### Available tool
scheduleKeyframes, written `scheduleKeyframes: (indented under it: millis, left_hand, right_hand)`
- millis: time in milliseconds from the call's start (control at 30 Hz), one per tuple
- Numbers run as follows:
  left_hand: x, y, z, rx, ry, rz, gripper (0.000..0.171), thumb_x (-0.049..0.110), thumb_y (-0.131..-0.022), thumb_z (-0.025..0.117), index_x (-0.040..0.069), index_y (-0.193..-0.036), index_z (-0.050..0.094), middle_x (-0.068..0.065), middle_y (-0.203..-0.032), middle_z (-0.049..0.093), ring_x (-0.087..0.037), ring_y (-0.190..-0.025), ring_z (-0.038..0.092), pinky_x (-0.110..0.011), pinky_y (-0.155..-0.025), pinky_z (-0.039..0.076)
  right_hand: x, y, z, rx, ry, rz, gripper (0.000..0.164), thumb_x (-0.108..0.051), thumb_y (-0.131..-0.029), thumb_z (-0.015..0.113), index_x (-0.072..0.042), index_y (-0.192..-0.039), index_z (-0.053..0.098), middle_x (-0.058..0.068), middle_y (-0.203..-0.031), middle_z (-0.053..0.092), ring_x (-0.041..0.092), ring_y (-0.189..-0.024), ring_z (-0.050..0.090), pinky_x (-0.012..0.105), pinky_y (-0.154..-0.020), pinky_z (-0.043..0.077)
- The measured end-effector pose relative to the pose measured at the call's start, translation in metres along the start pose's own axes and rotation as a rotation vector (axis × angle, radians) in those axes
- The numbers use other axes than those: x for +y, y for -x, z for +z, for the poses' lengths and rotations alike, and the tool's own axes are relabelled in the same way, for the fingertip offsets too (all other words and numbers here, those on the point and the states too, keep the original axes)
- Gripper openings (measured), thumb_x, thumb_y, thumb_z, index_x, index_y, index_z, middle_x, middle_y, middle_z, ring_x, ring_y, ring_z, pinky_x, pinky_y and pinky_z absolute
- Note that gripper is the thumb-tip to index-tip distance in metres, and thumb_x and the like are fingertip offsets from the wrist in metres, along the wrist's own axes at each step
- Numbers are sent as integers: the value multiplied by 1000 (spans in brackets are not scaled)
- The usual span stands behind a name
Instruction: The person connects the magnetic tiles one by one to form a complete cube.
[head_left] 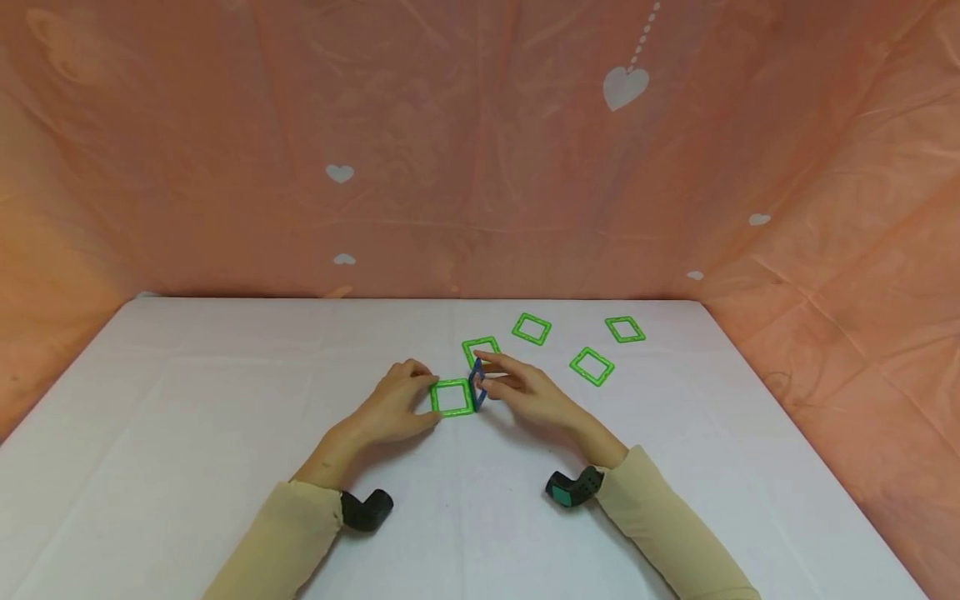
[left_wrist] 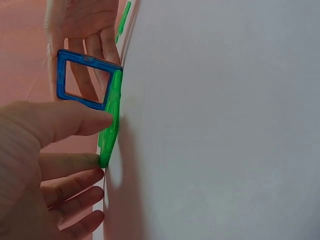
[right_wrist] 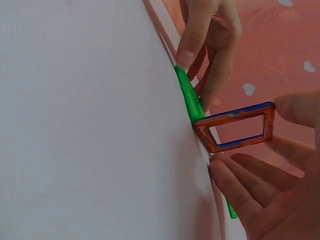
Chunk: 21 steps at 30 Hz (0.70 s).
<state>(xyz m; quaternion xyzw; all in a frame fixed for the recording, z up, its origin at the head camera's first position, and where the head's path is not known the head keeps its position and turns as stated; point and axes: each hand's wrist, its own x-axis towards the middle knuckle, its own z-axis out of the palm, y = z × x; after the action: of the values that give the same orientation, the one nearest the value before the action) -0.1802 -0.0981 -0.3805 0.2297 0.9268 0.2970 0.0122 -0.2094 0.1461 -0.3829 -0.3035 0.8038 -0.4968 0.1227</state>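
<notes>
A green square magnetic tile [head_left: 454, 412], an open frame, lies at the middle of the white table. My left hand [head_left: 393, 406] pinches its left side between thumb and index finger, the other fingers loosely bent in the left wrist view. At the tile's right edge stands a second square tile [head_left: 473, 390], blue on one face and orange [right_wrist: 232, 119] on the other. My right hand [head_left: 534, 395] holds this one upright from the right, thumb at its top corner in the right wrist view. The two tiles meet along one edge.
Just behind my right hand lies another green tile [head_left: 480, 341], partly covered by the fingers. Farther back and right are three more green tiles, one [head_left: 527, 339], another [head_left: 584, 376] and a last [head_left: 625, 318]. Orange cloth [head_left: 480, 167] hangs behind the table.
</notes>
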Motion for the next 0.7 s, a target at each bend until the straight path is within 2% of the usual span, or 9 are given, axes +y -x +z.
scheduleKeyframes:
  millis: [167,300,600,700]
  left_hand:
    - [1,1,-1,-23,29,-6,53,9,-76,67,-10,-125,57,-20,-122,52,-35,-116,44,-51,-100,36]
    - [2,2,-2,-26,29,-4,50,7,-77,66,-11,-123,58,-20,-121,52,-35,-115,45,-50,-101,37]
    - [5,2,-2,10,-23,-12,34,4,-80,68,-10,-111,65,-18,-116,58,-33,-111,51,-46,-98,42]
    - [6,3,-2,13,-31,-20,33,5,-80,70,-9,-110,66,-17,-115,59,-33,-111,52,-45,-97,42]
  right_hand:
    - [-1,1,-2,-23,1,-12,51,-11,-99,51,-3,-147,36,23,-136,52,33,-114,61,26,-94,46]
    - [0,1,-3,-39,2,-26,51,-10,-100,50,-2,-148,33,25,-131,56,34,-115,60,25,-96,44]
    - [-4,0,-3,-22,42,-10,47,-13,-102,45,-2,-146,37,22,-133,55,30,-117,59,38,-101,43]
    - [-6,-1,-2,0,82,-20,44,-14,-102,46,-1,-144,41,21,-131,58,29,-116,60,36,-100,44]
